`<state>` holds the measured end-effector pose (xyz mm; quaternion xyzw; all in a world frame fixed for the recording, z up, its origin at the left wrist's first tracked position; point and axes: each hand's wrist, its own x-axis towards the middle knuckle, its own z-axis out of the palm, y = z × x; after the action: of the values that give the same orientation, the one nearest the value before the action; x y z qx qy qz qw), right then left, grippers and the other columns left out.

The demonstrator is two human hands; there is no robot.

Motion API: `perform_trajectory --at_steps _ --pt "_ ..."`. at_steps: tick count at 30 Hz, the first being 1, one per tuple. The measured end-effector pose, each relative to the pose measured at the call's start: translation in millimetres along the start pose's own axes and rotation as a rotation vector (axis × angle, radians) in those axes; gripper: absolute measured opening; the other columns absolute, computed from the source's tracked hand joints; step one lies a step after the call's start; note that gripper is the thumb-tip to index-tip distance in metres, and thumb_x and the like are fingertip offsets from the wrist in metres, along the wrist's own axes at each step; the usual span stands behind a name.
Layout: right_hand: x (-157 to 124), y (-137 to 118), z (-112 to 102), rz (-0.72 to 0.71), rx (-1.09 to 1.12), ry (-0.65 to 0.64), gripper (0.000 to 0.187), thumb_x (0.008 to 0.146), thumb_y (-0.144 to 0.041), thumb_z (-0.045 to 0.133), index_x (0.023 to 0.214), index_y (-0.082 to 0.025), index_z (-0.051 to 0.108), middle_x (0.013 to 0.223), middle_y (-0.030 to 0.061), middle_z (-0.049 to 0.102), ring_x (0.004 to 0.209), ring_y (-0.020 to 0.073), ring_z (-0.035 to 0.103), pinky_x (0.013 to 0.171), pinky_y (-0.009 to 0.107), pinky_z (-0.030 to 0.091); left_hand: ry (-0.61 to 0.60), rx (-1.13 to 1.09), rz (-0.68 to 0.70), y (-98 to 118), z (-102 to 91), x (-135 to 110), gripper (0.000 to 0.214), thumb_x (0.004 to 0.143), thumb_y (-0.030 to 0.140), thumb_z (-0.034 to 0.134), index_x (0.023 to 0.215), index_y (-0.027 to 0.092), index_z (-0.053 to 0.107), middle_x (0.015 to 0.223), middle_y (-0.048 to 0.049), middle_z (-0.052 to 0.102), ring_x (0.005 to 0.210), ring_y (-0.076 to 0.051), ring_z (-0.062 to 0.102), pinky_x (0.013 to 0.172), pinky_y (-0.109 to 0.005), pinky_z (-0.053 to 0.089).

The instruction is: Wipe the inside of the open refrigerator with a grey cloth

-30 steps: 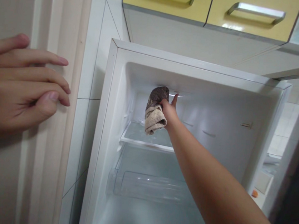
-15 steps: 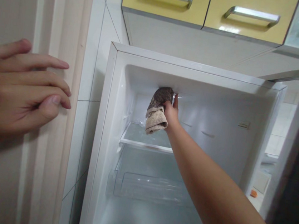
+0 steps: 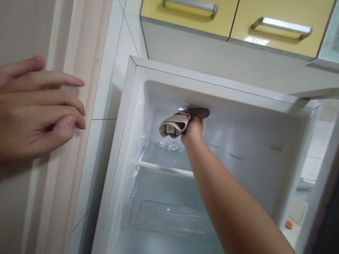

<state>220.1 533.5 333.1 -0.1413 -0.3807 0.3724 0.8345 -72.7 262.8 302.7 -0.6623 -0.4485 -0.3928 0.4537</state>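
Note:
My right hand (image 3: 193, 129) reaches into the open fridge (image 3: 239, 180) and grips a folded cloth (image 3: 174, 124), beige on one side and brown on the other. The cloth is up against or just under the inner ceiling of the fridge; most of my right fingers are hidden behind it. A small white label shows in the cloth's fold. At the left, my left hand (image 3: 33, 111) lies with fingers stretched out against the pale door frame (image 3: 60, 171), holding nothing.
Below the cloth, a crumpled clear plastic bag (image 3: 171, 144) lies on the glass shelf (image 3: 163, 157). A clear drawer (image 3: 174, 217) sits lower down. The fridge door (image 3: 334, 182) stands open at right. Yellow cabinets (image 3: 188, 17) hang above the fridge.
My right hand has turned the cloth, so its brown part now points right and its beige end left. The plastic bag shows more. The view has tilted slightly upward.

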Motion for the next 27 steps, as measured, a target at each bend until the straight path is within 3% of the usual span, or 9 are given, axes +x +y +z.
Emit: perform_trajectory --at_steps 5,10,17,23,27 --pt "-10 -3 8 0.034 -0.024 -0.01 0.041 0.077 -0.019 0.044 0.116 -0.027 0.056 0.082 -0.0056 0.066 0.076 0.0156 0.065 0.068 0.028 0.056 0.103 -0.003 0.242 -18 7.9 -4 0.038 0.094 0.031 0.046 0.071 0.021 0.074 0.088 0.0062 0.073 0.139 -0.02 0.054 0.13 -0.053 0.019" --pt "-6 -6 9 0.059 -0.064 0.001 0.042 0.075 -0.018 0.042 0.112 -0.03 0.056 0.077 -0.0059 0.063 0.07 0.0168 0.064 0.061 0.028 0.055 0.043 -0.012 0.115 -16 4.9 -4 0.044 0.098 0.03 0.042 0.068 0.021 0.073 0.088 0.0054 0.074 0.138 -0.02 0.054 0.13 -0.053 0.02" --pt "1 -7 5 0.084 -0.118 -0.007 0.044 0.069 -0.019 0.045 0.11 -0.03 0.059 0.074 -0.0055 0.062 0.064 0.0163 0.061 0.054 0.026 0.053 0.102 0.037 0.248 -22 10.0 -6 0.027 0.091 0.028 0.048 0.076 0.024 0.07 0.091 0.0045 0.072 0.139 -0.023 0.053 0.13 -0.056 0.021" --pt "-1 -8 3 0.044 -0.161 -0.004 0.039 0.069 -0.016 0.045 0.104 -0.027 0.058 0.076 -0.0053 0.063 0.068 0.0149 0.062 0.058 0.025 0.053 0.114 0.013 0.316 -28 13.7 -4 0.027 0.088 0.031 0.049 0.074 0.025 0.071 0.089 0.0037 0.073 0.139 -0.025 0.053 0.13 -0.056 0.017" --pt "-10 -17 -11 -0.036 -0.283 -0.027 0.038 0.071 -0.019 0.049 0.107 -0.026 0.057 0.077 -0.0046 0.065 0.069 0.0161 0.063 0.057 0.026 0.053 0.041 0.005 0.138 -12 4.7 -2 0.045 0.096 0.035 0.042 0.071 0.016 0.074 0.087 0.0033 0.073 0.137 -0.021 0.054 0.131 -0.053 0.018"
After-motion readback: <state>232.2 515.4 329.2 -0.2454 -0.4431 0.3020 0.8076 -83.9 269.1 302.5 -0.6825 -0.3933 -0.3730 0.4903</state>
